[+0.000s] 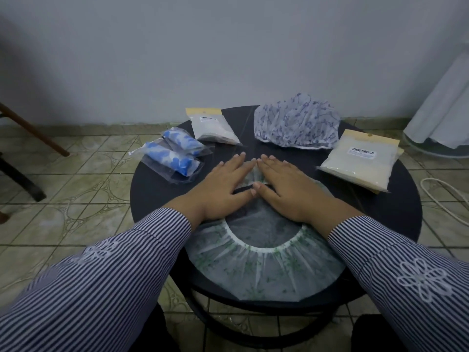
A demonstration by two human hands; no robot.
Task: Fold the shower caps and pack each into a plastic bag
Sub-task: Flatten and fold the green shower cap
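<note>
Grey wall (228,47) behind, tiled floor (88,194) below, and we're at a round black table (152,194) w/ both hands flat on a green-print shower cap (261,265) spread across the near half, elastic opening facing up. Our left hand (225,184) & right hand (284,186) lie side by side on the cap's far edge, fingers straight, palms pressing down, thumbs nearly touching, gripping nothing. Far right of centre sits a blue-print shower cap (297,123), puffed up, unfolded. On the left edge, two clear bags w/ rolled blue-spotted caps (175,156) overlap. Just beyond them a bag packet w/ yellow header (210,128); at right a thicker stack of plastic bags (360,161) w/ barcode label. Striped sleeves (101,275) cover both forearms
</note>
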